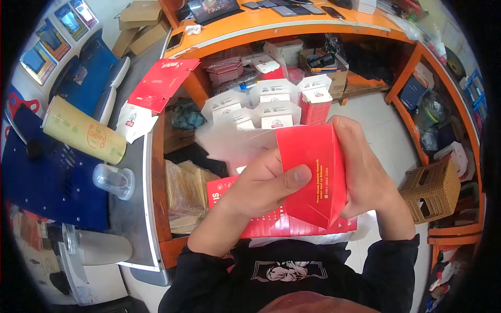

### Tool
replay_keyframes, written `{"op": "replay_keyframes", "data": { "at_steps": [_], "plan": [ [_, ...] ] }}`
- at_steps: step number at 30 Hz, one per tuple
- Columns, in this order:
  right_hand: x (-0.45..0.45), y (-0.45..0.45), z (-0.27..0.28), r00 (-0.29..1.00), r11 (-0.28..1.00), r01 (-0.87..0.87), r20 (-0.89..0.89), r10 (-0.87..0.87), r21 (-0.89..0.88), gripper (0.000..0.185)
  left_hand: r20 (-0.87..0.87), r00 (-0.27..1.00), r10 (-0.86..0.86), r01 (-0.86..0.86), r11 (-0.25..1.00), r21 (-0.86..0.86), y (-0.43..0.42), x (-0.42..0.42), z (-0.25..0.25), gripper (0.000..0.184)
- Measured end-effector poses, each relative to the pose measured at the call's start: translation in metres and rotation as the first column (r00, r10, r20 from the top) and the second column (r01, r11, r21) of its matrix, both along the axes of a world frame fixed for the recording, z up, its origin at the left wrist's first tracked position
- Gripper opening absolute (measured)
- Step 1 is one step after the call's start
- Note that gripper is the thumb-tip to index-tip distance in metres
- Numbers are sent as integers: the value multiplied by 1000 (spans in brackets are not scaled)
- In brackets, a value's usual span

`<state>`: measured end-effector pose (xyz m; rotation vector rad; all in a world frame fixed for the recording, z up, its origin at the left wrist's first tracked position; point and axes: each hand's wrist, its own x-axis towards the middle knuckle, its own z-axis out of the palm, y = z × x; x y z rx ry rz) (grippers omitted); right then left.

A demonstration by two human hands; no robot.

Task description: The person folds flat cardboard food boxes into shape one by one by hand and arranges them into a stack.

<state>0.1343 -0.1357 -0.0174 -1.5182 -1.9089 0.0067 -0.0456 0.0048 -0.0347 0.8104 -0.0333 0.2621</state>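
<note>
Fingers closed on red box: left hand grips one side, thumb flat on the face, right hand wraps the other (some fingertips hidden). Box held up over the lap, above flat red cartons. Just beyond, white-flapped boxes stand grouped. Grey tabletop at left: red sheets along its right edge, tumbler and clear cup nearby. Phones on far orange tabletop.
</note>
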Motion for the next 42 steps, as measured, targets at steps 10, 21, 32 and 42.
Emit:
{"op": "replay_keyframes", "data": {
  "at_steps": [10,21,32,42],
  "plan": [
    [26,-10,-22,444,960,-51,-867,-226,-276,70,248,968,-36,-61,926,373,22,40,-37,85],
    [42,8,-55,73,913,142,-916,-394,-382,72,420,905,72,-367,-371,853,-15,46,-83,23],
    [66,-39,0,937,797,-30,-295,-188,-603,48,444,895,-47,-414,-462,784,3,49,-94,31],
    [54,-45,-26,980,973,-21,-197,-25,-229,31,-186,982,-35,188,301,935,46,42,-84,26]
  ]
}}
